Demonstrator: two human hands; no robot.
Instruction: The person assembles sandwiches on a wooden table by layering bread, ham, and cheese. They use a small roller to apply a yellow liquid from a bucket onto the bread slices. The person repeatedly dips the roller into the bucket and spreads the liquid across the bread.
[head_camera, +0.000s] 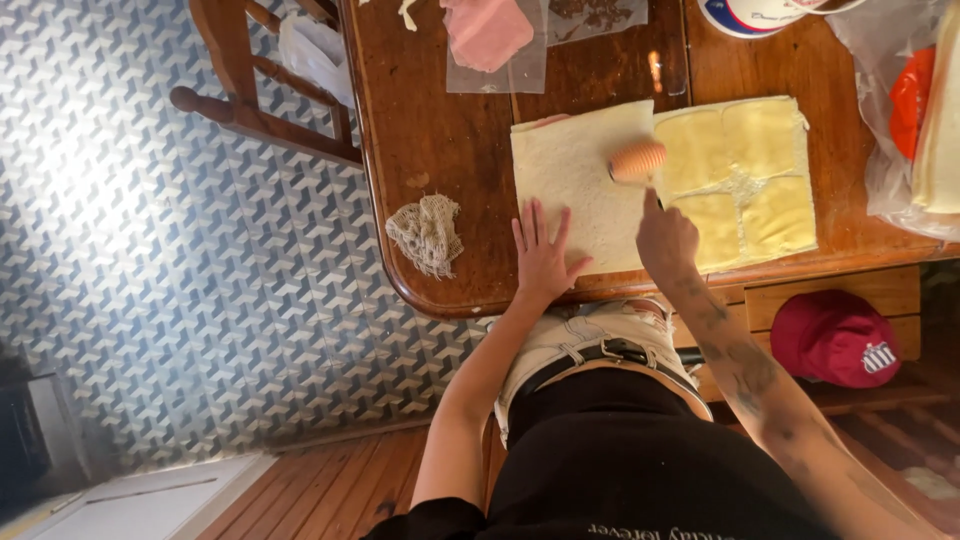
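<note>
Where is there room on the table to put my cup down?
Bare wood lies on the table between the mesh cloth and the pink slice in clear wrap, left of the dough sheet. The right side is crowded: cheese-covered sheet, plastic bags, both hands.

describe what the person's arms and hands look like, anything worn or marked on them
Both arms are bare to short black sleeves. The right forearm carries dark tattoo markings down towards the right hand. The left hand shows no rings, gloves or watch; its forearm looks unmarked.
</note>
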